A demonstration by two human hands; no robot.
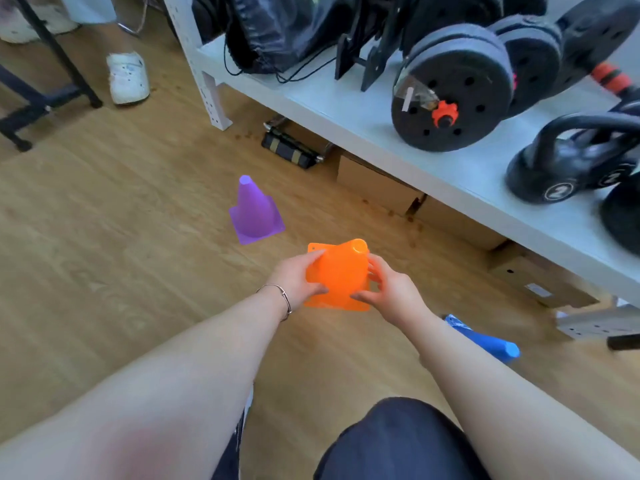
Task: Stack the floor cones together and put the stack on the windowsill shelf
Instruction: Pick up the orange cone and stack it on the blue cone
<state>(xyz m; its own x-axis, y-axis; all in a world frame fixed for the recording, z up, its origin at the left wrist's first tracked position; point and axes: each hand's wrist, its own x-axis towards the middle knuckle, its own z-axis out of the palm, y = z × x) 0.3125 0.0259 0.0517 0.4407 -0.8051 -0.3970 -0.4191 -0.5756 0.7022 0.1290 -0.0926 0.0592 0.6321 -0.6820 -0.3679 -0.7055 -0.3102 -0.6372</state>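
Observation:
An orange cone (pixel 341 273) is held above the wooden floor in the middle of the view, its tip pointing up and away. My left hand (pixel 299 275) grips its left side and base. My right hand (pixel 389 289) grips its right side. A purple cone (pixel 252 211) stands upright on the floor a little beyond and to the left. A blue cone (pixel 485 337) lies on its side on the floor to the right, partly hidden behind my right forearm.
A pale shelf (pixel 346 109) runs along the right, carrying black weight plates (pixel 450 95), kettlebells (pixel 568 157) and a black bag. Cardboard boxes (pixel 377 185) sit under it. Another person's white shoe (pixel 128 77) and a black stand leg (pixel 65 60) are at far left.

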